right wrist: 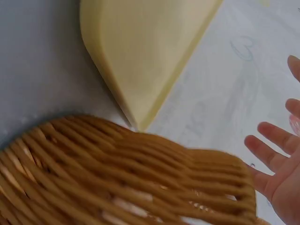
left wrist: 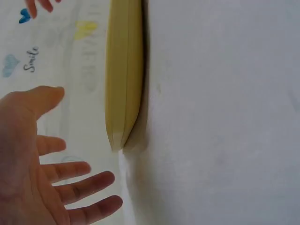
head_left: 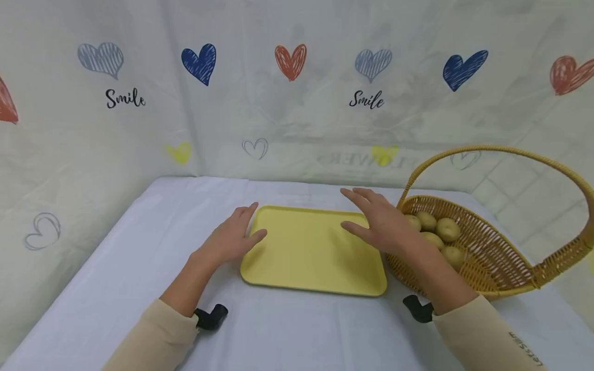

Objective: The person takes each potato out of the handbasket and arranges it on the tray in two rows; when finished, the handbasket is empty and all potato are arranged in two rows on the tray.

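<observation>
A yellow rectangular tray (head_left: 311, 252) lies on the white-covered table, its surface bare. My left hand (head_left: 232, 236) hovers by the tray's left edge, fingers spread and holding nothing; the left wrist view shows the same hand (left wrist: 33, 159) apart from the tray (left wrist: 124, 70). Over the tray's right end is my right hand (head_left: 382, 219), fingers extended, nothing in its grasp. Beside it stands a wicker basket (head_left: 496, 252) with several potatoes (head_left: 447, 230) inside, some partly hidden by the right forearm. In the right wrist view, the basket's woven side (right wrist: 117, 173) fills the lower part.
A tall arched handle (head_left: 506, 149) rises over the basket. White cloth (head_left: 297, 330) covers the table. Behind it hangs a white curtain (head_left: 297, 113) printed with hearts and lettering. Black wrist mounts (head_left: 212, 317) protrude from both sleeves.
</observation>
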### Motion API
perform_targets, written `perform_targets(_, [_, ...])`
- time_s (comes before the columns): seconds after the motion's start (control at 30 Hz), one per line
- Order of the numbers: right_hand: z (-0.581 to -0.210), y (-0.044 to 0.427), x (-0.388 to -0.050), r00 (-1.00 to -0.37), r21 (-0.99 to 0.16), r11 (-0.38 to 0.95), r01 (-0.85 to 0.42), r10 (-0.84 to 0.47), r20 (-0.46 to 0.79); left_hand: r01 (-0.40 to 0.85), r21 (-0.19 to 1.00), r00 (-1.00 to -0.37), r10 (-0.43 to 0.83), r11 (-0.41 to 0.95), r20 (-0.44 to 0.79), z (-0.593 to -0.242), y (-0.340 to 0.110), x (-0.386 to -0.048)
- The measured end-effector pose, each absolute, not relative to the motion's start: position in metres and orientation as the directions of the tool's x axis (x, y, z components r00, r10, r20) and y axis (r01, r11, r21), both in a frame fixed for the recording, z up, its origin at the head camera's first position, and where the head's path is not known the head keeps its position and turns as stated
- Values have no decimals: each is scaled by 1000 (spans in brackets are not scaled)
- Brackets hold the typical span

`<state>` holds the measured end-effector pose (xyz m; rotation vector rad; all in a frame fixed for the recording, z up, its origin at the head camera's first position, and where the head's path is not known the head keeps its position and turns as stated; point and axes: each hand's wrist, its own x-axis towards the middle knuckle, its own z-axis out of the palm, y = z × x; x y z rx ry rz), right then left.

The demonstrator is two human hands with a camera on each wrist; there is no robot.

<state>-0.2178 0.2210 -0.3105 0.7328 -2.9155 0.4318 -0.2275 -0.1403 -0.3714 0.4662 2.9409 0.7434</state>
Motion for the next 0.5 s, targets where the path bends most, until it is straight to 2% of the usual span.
perform_targets(0.17, [-291, 232, -211, -900, -267, 859, -436, -412, 144, 181, 484, -961, 258, 856, -97, -371, -143, -230])
perform_targets(0.4, [-273, 247, -207, -924, -294, 876, -382, -363, 120, 37, 618, -942, 234, 786, -241, -377, -141, -232])
perform_targets(0.5, [-270, 253, -206, -926, -324, 868, -376, -359, 114, 6, 642, -936, 231, 766, -267, -379, -141, -233])
